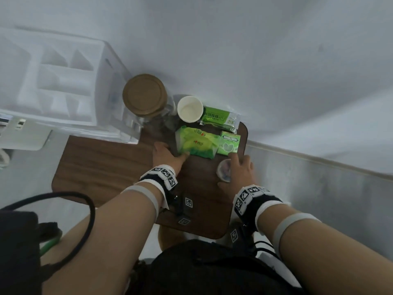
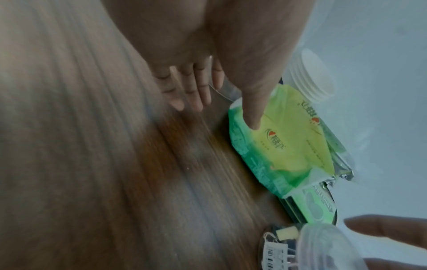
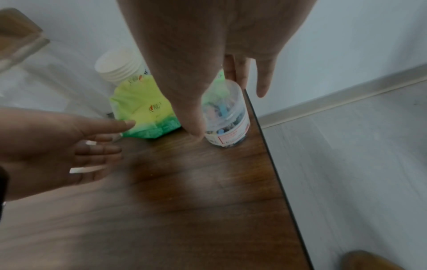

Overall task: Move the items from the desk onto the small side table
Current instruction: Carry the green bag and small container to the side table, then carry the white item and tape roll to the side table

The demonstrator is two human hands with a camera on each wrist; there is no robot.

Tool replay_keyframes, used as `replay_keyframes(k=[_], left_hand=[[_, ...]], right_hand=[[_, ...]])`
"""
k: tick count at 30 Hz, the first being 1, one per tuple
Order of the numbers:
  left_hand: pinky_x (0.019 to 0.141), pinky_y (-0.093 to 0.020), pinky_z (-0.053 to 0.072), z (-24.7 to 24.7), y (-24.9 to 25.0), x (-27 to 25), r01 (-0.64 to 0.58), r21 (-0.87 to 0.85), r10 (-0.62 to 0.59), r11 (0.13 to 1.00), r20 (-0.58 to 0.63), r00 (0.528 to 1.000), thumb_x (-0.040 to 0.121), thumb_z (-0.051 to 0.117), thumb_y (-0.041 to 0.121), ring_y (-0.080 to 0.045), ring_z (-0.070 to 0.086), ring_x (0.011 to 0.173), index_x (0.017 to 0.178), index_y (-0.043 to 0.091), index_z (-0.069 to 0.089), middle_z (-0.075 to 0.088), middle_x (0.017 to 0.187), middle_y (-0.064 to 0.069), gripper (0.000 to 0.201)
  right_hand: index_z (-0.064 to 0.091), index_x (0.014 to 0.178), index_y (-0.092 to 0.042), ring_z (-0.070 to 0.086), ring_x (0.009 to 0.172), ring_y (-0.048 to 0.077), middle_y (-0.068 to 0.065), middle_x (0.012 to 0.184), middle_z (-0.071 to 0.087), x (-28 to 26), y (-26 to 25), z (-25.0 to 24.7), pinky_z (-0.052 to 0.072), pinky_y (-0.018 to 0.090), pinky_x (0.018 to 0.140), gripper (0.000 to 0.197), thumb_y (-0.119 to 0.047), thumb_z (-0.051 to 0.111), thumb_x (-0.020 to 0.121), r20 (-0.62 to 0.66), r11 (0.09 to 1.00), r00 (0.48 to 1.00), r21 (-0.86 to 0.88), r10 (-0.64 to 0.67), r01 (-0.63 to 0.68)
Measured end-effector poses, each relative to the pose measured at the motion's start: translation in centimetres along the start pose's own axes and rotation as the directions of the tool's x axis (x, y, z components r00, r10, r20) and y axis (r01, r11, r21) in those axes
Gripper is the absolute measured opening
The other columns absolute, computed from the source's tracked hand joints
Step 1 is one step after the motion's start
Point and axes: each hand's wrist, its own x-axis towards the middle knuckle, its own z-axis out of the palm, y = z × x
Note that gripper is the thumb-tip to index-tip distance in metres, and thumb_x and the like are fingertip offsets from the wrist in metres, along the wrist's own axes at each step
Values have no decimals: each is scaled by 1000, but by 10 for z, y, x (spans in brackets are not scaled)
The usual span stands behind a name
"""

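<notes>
Against the white wall, your wooden bench (image 1: 102,167) is filling: left grip (image 1: 168,156) spread beside the tissue pack (image 1: 196,143), right grip (image 1: 238,169) loosely spread around the clear jar (image 1: 224,170); judging so, let go next.

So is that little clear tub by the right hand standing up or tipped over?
Upright. The clear tub stands on its base on the wooden table, lid on top, beside the right hand.

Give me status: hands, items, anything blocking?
Left hand open, thumb on tissue pack. Right hand around small clear jar, fingers straight. Gum box close behind.
</notes>
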Motion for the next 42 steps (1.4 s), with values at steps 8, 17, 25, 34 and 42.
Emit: replay_keyframes(k=[8,17,25,34,42], left_hand=[[90,-34,50,-118,40,-100,101,-115,-93,988,75,993,74,81,41,-25,63,101,111,16,56,67,106,-5,52],[83,-32,50,-310,45,-318,132,-348,-206,928,-183,961,82,74,37,-19,63,93,99,21,62,66,100,2,26],[73,-39,57,-390,-45,-554,104,-648,-509,755,-477,716,84,72,21,-25,69,73,82,25,60,70,77,-3,13],[64,-27,48,-331,-161,-845,48,-839,-829,542,-524,196,83,71,20,-16,61,67,78,26,62,65,76,0,12],[62,-32,51,-171,-222,-1049,-60,-967,-947,247,-228,-227,84,68,9,-19,61,60,75,24,61,64,66,1,20]], right_hand=[[35,134,-17,42,125,38,15,132,39,-83,-64,-108,44,46,101,78,-36,80,73,35,986,986,-28,-163,164],[43,129,-11,59,109,28,13,121,58,-231,-225,-243,47,35,90,58,-35,71,83,329,729,732,-160,-597,666],[54,107,-18,64,89,20,-1,89,69,-439,-341,-206,40,24,72,28,-29,66,85,589,252,283,-137,-757,958],[52,115,-21,62,80,20,-3,85,67,-735,-319,-55,48,27,77,33,-25,65,84,800,-262,-253,124,-545,957],[54,115,-22,63,83,19,-3,85,64,-931,-180,56,51,29,78,35,-22,61,82,853,-541,-506,367,-127,756]])
